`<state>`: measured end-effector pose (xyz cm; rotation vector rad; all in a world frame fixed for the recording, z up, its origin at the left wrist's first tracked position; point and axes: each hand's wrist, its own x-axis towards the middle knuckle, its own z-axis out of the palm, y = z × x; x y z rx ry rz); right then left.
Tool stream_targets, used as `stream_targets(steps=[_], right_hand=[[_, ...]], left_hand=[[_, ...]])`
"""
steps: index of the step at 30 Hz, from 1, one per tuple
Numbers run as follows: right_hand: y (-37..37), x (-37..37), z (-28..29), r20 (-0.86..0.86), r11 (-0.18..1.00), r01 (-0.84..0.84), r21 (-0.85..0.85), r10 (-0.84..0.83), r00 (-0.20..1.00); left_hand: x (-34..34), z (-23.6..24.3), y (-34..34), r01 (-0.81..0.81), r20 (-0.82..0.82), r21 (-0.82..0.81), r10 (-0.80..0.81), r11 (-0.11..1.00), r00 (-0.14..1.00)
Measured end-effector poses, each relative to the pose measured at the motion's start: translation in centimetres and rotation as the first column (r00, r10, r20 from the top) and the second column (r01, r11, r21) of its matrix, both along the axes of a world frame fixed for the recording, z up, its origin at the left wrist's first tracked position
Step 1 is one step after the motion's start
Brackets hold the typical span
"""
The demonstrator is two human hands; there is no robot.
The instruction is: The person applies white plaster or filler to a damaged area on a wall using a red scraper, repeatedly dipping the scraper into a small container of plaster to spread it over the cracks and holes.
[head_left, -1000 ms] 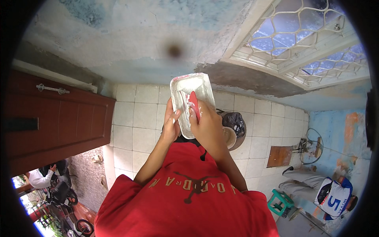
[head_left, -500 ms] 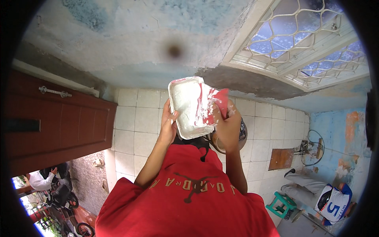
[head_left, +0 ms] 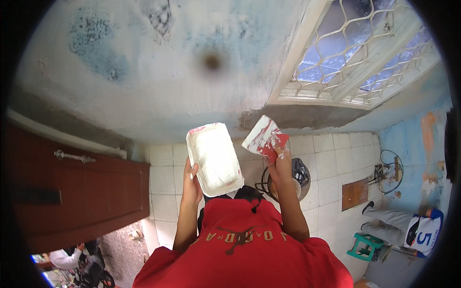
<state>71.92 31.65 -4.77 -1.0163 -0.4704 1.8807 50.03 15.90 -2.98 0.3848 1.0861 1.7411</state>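
My left hand (head_left: 192,180) grips the left side of a shallow rectangular tray (head_left: 213,158) smeared with white paste, its thumb over the rim. In my right hand (head_left: 282,165) is a red putty scraper (head_left: 267,139), its wide blade pointing up and left and coated with white. White paste also spots the fingers of that hand. The scraper is apart from the tray, to its right. Ahead is a patchy wall (head_left: 168,72) with pale filler over blue paint and a bare grey band low down.
A round container (head_left: 303,180) stands on the tiled floor (head_left: 321,153) by my right arm. A grilled window (head_left: 345,53) is at upper right, a brown door (head_left: 96,187) at left. Far right, a person (head_left: 408,230) is near a green stool (head_left: 364,246).
The scraper has left the tray and moved right and slightly down, its blade now turned upward. The tray has shifted down and left in view, and the view has tilted up toward the wall.
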Motion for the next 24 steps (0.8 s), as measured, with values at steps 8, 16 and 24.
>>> stream_targets(steps=[8, 16, 24], right_hand=[[12.7, -8.9, 8.7, 0.324, 0.51, 0.012, 0.86, -0.564, 0.76], [18.3, -20.8, 0.6, 0.32, 0.248, -0.442, 0.862, -0.943, 0.094], [13.0, -18.4, 3.1, 0.367, 0.271, -0.386, 0.882, -0.908, 0.204]], left_hand=[[-9.0, 0.2, 1.8, 0.052, 0.016, 0.003, -0.052, 0.999, 0.999], [-17.8, 0.0, 2.7, 0.054, -0.066, -0.002, -0.054, 0.999, 0.996], [-23.1, 0.0, 3.3, 0.145, -0.07, -0.037, -0.148, 0.989, 0.987]])
